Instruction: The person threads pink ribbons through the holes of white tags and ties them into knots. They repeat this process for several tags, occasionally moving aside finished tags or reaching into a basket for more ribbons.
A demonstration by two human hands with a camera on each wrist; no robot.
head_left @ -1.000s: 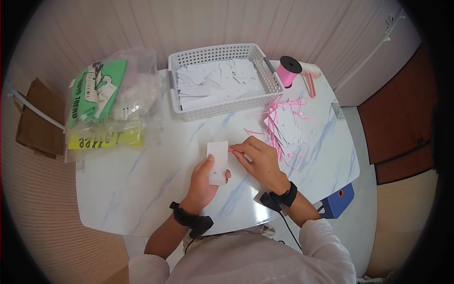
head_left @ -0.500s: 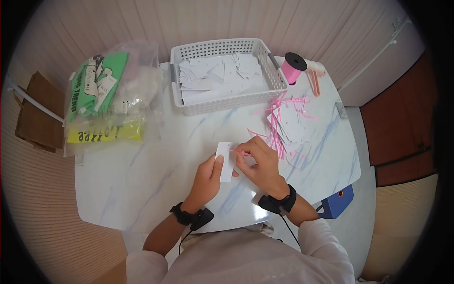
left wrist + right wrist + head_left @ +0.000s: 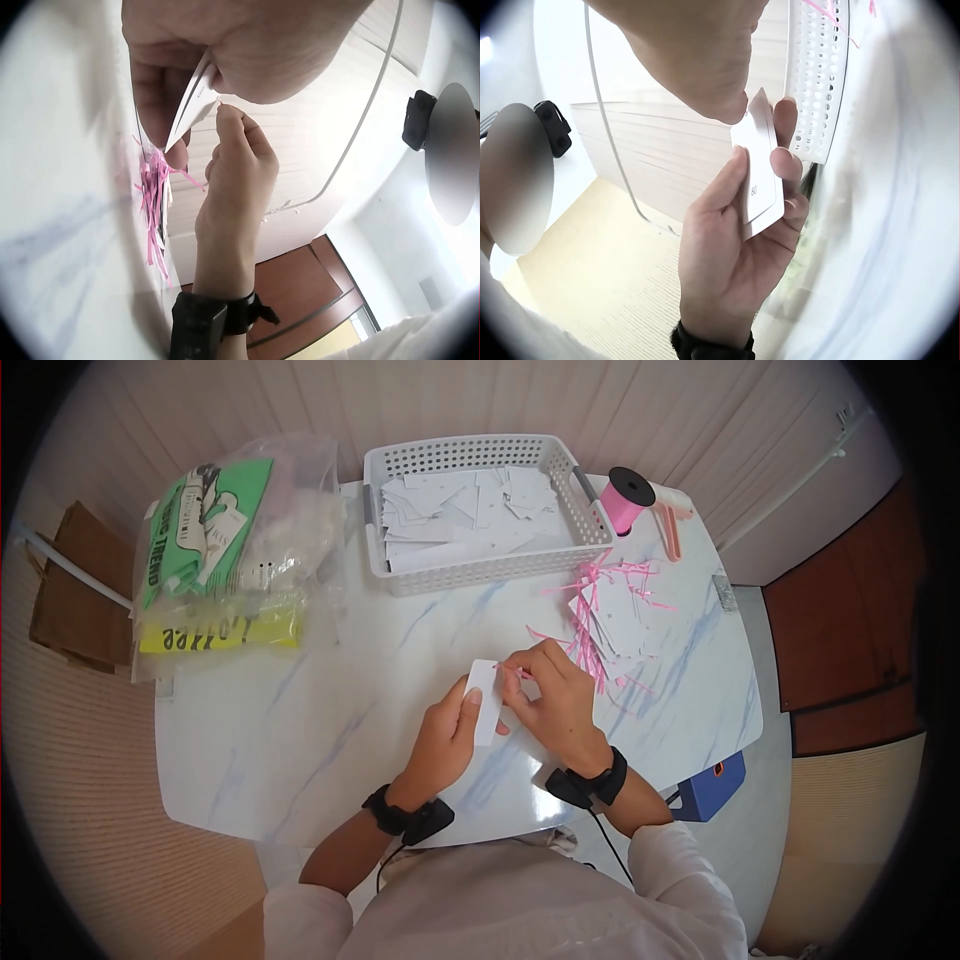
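Observation:
My left hand (image 3: 440,735) grips a white card tag (image 3: 486,708) between thumb and fingers, over the near middle of the table. Two layers of white card (image 3: 759,176) show in the right wrist view, with small print on the front one. At the tag's upper corner my right hand (image 3: 560,705) pinches a thin pink ribbon (image 3: 522,673) between thumb and forefinger. Those fingertips are right at the tag's edge, beside a small hole. Further right lies a pile of white tags (image 3: 618,622) with pink ribbons attached.
A white perforated basket (image 3: 490,572) of loose white tags stands at the back. To its right are a pink ribbon spool (image 3: 622,510) and a pink-handled tool (image 3: 671,535). Clear plastic bags (image 3: 285,575) with green and yellow contents sit at the left.
The tag has moved right and tilted, its broad face turned more aside. My left hand moved right with it. The right fingertips shifted slightly up along the tag's edge, still pinching ribbon.

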